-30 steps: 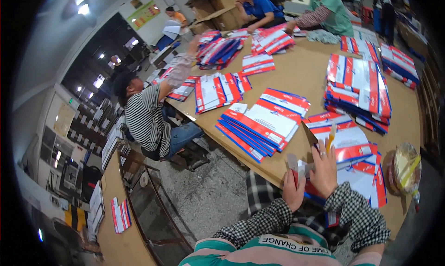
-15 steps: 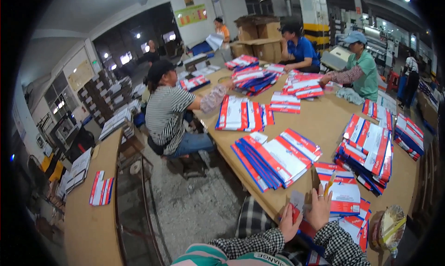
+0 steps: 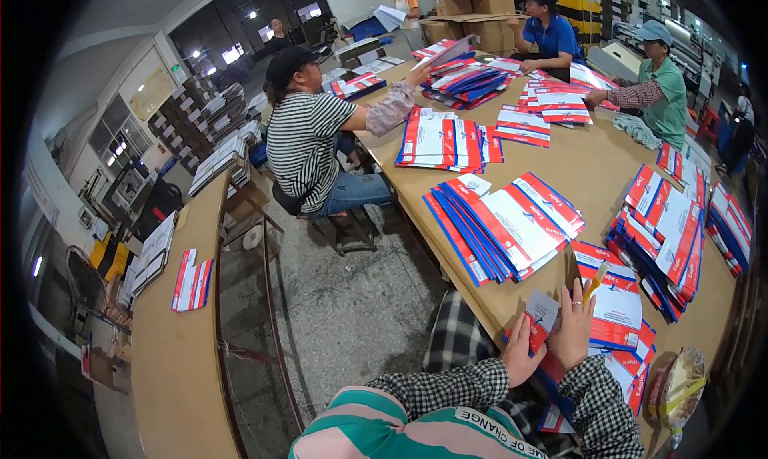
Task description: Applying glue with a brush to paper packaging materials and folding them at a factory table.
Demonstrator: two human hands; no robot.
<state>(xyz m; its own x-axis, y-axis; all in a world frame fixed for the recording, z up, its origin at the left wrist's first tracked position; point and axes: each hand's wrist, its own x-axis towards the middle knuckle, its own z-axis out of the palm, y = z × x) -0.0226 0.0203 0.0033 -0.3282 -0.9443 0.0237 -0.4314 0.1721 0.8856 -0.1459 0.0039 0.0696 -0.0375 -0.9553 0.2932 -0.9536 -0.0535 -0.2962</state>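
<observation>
Left hand (image 3: 523,353) pinches card (image 3: 543,313); right hand (image 3: 570,333) holds stick (image 3: 597,280), fingers extended.
Card's long axis points away from wearer; stick's tip too, leaning right.

The printed folders (image 3: 524,229) are smooth paperboard with a slight gloss. The surface (image 3: 588,161) is smooth, matt brown board. The checked sleeves (image 3: 606,409) are matt woven cloth. The cartons (image 3: 484,1) are matt cardboard. The floor (image 3: 344,315) is rough, matt, concrete-like.

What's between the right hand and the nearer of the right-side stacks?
The head view shows a pile of red-white-blue printed pieces between the right hand and that stack; a slim yellow object juts from the hand.
</observation>
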